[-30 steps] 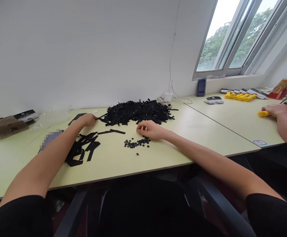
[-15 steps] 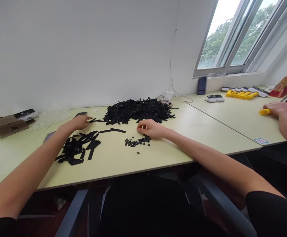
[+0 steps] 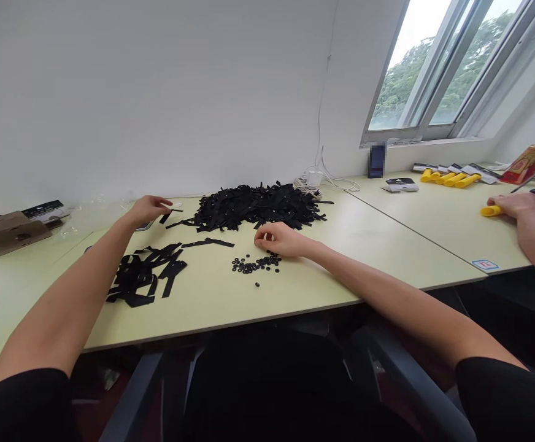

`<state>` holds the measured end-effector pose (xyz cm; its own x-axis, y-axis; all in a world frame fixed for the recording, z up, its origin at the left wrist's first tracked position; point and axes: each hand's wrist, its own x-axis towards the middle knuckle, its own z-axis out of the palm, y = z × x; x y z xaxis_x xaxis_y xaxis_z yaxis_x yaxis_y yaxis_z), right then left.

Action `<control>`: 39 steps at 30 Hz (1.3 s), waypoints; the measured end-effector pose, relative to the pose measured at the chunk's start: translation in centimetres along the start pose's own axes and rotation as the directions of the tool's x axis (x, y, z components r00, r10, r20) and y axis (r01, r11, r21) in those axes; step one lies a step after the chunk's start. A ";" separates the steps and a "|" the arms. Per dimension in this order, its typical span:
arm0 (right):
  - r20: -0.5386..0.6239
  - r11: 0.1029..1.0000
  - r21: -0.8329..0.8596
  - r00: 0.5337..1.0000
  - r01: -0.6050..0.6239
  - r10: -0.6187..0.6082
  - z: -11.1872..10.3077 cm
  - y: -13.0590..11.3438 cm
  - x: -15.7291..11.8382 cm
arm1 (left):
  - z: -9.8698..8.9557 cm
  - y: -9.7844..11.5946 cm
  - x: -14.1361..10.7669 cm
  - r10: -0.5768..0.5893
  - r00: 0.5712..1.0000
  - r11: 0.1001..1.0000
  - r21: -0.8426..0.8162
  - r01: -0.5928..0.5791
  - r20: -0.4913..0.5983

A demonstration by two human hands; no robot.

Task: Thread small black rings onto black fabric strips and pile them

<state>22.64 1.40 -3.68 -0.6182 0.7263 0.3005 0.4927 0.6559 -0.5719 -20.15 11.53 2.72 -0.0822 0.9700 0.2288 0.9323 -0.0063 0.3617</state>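
Observation:
My left hand [image 3: 150, 210] is closed on a short black strip [image 3: 165, 217], raised a little over the table at the left of the large heap of black strips [image 3: 258, 205]. Below that arm lies a smaller, looser pile of black strips [image 3: 145, 273]. My right hand [image 3: 274, 238] rests with thumb and fingertips together just behind the scattered small black rings [image 3: 251, 266]; whatever is between the fingertips is too small to make out. One ring [image 3: 257, 285] lies apart, nearer the table edge. A few strips [image 3: 208, 242] lie between the two piles.
Cardboard [image 3: 12, 232] and clear plastic lie at the far left. White cables and a plug [image 3: 314, 178] are behind the heap. At the right, another person's hand [image 3: 520, 205] holds a yellow tube [image 3: 491, 210], near more yellow tubes [image 3: 449, 178] and a bottle [image 3: 531, 161].
My left hand has moved up and back from the table, now with a black strip in its fingers. My right hand has hardly moved.

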 end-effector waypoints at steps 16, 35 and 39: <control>0.001 1.000 -0.018 1.000 0.014 -0.014 -0.1 -0.2 -0.1 | 1.3 1.7 -2.4 0.043 0.944 0.976 0.188 -0.109 0.326; 0.016 0.999 -0.035 0.999 -0.034 0.035 -0.3 -0.8 -0.5 | 3.1 3.3 -7.0 0.240 0.886 0.784 0.458 -0.418 0.398; 0.012 0.999 -0.030 0.999 -0.040 0.040 -0.1 -0.8 -0.5 | 1.3 2.7 -8.4 0.117 0.902 0.846 0.434 -0.310 0.416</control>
<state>22.64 0.54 -3.29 -0.6051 0.7496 0.2684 0.5350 0.6324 -0.5602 -16.43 3.71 0.59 0.1818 0.9750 -0.1275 0.9669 -0.2008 -0.1574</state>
